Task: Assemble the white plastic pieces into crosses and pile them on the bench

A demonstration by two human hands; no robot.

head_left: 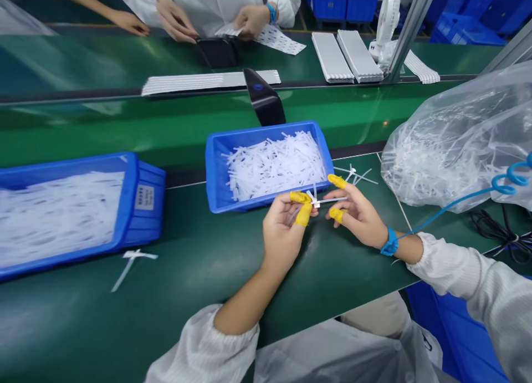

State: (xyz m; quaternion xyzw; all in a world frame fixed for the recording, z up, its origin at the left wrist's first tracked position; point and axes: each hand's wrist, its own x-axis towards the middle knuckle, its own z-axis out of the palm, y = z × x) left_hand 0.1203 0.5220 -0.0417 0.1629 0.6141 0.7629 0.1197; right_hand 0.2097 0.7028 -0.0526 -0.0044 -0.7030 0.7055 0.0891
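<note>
My left hand (282, 233) pinches a small white plastic piece with thin strips (316, 203) between a thumb and finger in yellow finger cots. Several strips stick out from its middle in different directions. Close by on the right, my right hand (359, 214) has its fingers apart, with yellow cots on two of them; one strip end reaches toward it, and I cannot tell whether they touch. Just beyond both hands stands a blue bin (211, 175) of short white strips (276, 164). Another strip piece (354, 174) lies behind my right hand.
At the left is a second blue bin (149, 200) of white strips, with a loose strip piece (132, 255) before it. A clear bag (449, 144) and black cable (502, 230) lie right. A blue coiled cord (453, 203) runs from my right wristband. Co-workers' hands (177, 20) are across the green bench.
</note>
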